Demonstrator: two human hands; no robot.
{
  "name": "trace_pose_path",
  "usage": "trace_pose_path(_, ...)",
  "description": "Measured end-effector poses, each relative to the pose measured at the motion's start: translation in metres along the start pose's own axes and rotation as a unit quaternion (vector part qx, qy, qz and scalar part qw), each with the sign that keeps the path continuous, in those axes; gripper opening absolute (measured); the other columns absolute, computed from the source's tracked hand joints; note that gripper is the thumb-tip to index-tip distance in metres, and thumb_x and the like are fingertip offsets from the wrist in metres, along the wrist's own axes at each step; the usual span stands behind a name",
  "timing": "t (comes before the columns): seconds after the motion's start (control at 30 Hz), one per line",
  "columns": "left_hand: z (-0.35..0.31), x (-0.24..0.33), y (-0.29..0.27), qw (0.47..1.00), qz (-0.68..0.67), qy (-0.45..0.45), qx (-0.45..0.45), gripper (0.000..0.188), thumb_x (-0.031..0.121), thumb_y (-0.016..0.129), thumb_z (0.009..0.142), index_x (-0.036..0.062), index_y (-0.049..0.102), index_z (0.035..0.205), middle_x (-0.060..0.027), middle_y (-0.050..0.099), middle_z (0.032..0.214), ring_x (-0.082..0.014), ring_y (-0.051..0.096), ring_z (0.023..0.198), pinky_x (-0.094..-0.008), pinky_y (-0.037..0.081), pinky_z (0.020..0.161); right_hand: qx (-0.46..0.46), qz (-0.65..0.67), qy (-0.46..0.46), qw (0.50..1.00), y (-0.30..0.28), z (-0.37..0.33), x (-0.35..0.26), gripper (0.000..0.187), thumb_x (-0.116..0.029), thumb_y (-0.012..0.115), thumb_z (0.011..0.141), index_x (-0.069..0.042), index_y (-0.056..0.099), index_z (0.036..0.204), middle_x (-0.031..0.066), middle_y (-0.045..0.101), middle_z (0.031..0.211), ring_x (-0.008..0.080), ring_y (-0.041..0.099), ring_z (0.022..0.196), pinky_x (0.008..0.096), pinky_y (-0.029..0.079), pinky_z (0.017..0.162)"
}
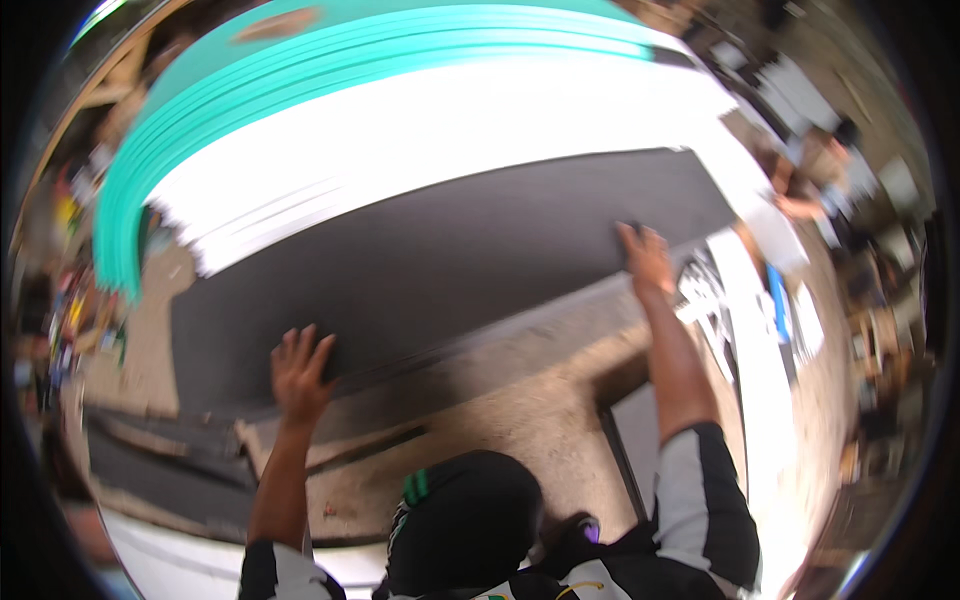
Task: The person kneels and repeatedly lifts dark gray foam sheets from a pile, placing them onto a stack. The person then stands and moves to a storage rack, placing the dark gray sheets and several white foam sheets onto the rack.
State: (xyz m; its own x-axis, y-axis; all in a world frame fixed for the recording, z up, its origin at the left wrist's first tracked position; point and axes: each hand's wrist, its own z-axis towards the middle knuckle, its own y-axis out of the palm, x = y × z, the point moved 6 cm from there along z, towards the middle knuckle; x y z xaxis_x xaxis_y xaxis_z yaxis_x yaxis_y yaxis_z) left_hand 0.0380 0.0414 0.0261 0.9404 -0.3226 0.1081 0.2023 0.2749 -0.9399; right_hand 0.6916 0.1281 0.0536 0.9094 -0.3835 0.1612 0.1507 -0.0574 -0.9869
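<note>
Both hands spread at the dark sheet

My feed is smeared, so edges are soft. A long, dark grey, flat sheet (450, 260), material uncertain, runs slantwise across the middle, its left end nearer and its right end farther. Left hand (300, 382) is over its near left part, fingers spread; right hand (650, 264) is at its near edge toward the right end, fingers also spread. Neither pinches anything that I can see. Contact looks likely, but I cannot tell how firmly either presses.

My judgement on handling: the step looks like steadying or positioning the sheet. I would keep the hands wide apart, as here, so neither end swings loose, and use flat fingers with even pressure on both sides. Any shift should be made by both hands together, keeping the sheet from bowing or skewing.

Count: one dark sheet; two hands of the wearer; one expanse of glaring white sheet material (450, 120) beyond it; one layered mint-green band of sheets (390, 50) farther still, several edges showing but too blurred to number. Right side: one narrow blue strip (777, 300) and one co-worker (825, 170), farther off. Near left: dark flat pieces (170, 465), more than one, exact number unclear.
</note>
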Motion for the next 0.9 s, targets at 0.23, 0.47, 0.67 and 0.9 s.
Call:
trace_pose_path(0.23,0.0,0.003,0.01,1.0,-0.001,0.008,-0.003,0.084,0.037,0.094,0.067,0.018,0.065,0.143,-0.0118,0.051,0.16,-0.0396,0.039,0.153,-0.0648,0.034,0.119,0.004,-0.008,0.004,1.0,0.015,-0.005,0.013,0.08,-0.003,0.048,0.103,-0.048,0.023,0.164,0.0137,0.034,0.168,0.0375,0.037,0.153,0.0502,0.037,0.122)
trace_pose_path(0.47,0.003,0.003,0.021,1.0,0.012,0.018,0.0,0.087,0.055,0.086,0.069,0.0179,0.064,0.144,-0.0114,0.051,0.16,-0.04,0.04,0.152,-0.0655,0.033,0.119,0.002,0.015,0.006,1.0,0.025,0.005,0.019,0.079,-0.003,0.046,0.105,-0.049,0.021,0.164,0.0147,0.031,0.169,0.0379,0.033,0.155,0.0501,0.037,0.123)
trace_pose_path(0.67,0.0,0.002,0.011,0.998,-0.005,0.023,0.053,0.089,0.062,0.086,0.065,0.0189,0.067,0.141,-0.0101,0.052,0.159,-0.0395,0.041,0.151,-0.0649,0.033,0.119,0.017,0.027,-0.016,0.999,0.012,0.014,0.002,0.078,0.0,0.044,0.104,-0.048,0.025,0.164,0.0152,0.035,0.167,0.0386,0.034,0.155,0.0508,0.038,0.122)
trace_pose_path(0.9,0.021,0.02,0.01,1.0,-0.009,-0.003,0.029,0.093,0.082,0.074,0.067,0.0222,0.07,0.138,-0.0109,0.055,0.156,-0.039,0.044,0.149,-0.0641,0.033,0.12,0.053,0.112,-0.084,0.989,0.04,0.003,0.037,0.106,-0.008,0.083,0.081,-0.04,0.026,0.166,0.0221,0.03,0.168,0.0449,0.027,0.156,0.0593,0.032,0.123)
